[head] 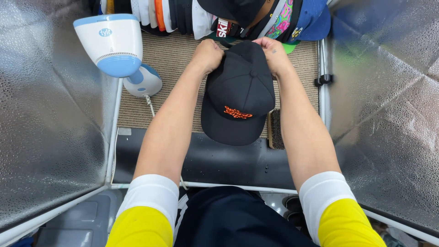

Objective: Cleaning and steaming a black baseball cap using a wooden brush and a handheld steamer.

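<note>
A black baseball cap [240,93] with an orange embroidered design on its front lies on a striped beige mat [176,59], its brim toward me. My left hand [208,55] grips the cap's back edge on the left side with curled fingers. At the right side of that same back edge, my right hand [274,54] pinches the fabric. Both arms reach forward over a dark work surface [206,160].
A white and light-blue handheld steamer [116,45] stands at the left on the mat, its cord trailing down. A row of stacked caps [192,16] lines the far edge. A brush [275,130] lies beside the cap's brim. Silver reflective panels [45,114] wall both sides.
</note>
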